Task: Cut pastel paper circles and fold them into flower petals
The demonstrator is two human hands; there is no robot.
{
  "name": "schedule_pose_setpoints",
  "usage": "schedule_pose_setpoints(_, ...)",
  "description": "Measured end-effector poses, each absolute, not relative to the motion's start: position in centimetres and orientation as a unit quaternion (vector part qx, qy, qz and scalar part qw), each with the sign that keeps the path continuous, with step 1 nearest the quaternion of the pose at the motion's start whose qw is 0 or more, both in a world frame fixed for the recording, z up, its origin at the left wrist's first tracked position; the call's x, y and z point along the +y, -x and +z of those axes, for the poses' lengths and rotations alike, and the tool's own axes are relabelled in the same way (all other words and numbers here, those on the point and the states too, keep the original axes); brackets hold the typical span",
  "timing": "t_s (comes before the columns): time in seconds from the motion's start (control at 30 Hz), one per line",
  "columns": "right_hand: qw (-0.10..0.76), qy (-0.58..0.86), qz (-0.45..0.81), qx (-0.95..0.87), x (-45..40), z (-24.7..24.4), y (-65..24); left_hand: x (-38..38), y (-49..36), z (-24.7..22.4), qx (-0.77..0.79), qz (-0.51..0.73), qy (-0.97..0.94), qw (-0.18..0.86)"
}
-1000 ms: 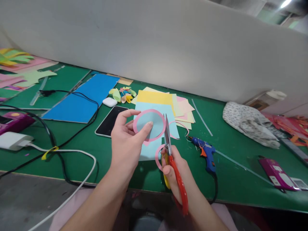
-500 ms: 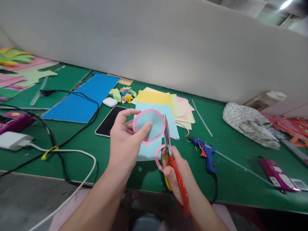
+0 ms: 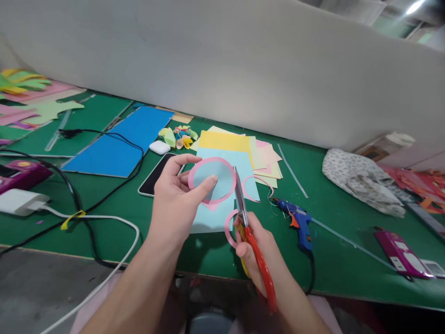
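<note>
My left hand (image 3: 177,195) pinches a round paper piece (image 3: 210,192), light blue in the middle with a pink rim, its thumb lying across the front. A small pink point juts out below the rim. My right hand (image 3: 260,246) grips scissors (image 3: 259,260) with red and yellow handles, the blades pointing up and away. Their tips are beside the right side of the pink rim; I cannot tell whether they touch it. A curved pink paper strip (image 3: 228,227) shows at the fingers of my right hand. Another thin pink paper curl (image 3: 260,178) is behind the scissors.
On the green table (image 3: 333,222) lie stacked coloured paper sheets (image 3: 225,140), a phone (image 3: 156,178), a white case (image 3: 160,147) and a blue board (image 3: 118,144). To the right are a blue glue gun (image 3: 295,218) and a patterned cloth (image 3: 361,181). Cables (image 3: 134,227) run along the left.
My left hand has shifted slightly left with the round paper piece. The scissors have moved slightly, their tips tilting left and staying near the rim.
</note>
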State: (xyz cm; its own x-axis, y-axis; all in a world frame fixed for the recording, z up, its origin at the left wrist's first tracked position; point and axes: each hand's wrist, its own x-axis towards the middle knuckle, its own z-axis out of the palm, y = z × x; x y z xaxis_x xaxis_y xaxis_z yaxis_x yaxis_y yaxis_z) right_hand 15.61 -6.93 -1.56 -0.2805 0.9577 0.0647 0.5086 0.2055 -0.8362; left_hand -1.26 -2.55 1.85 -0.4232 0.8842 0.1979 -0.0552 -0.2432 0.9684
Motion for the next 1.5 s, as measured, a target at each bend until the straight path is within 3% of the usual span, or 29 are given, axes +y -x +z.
schedule_pose_setpoints(1.5,0.311,0.515,0.442,-0.665,-7.1,-0.6,-15.9,-2.7,2.9,2.5,0.495,0.646,-0.431,0.389)
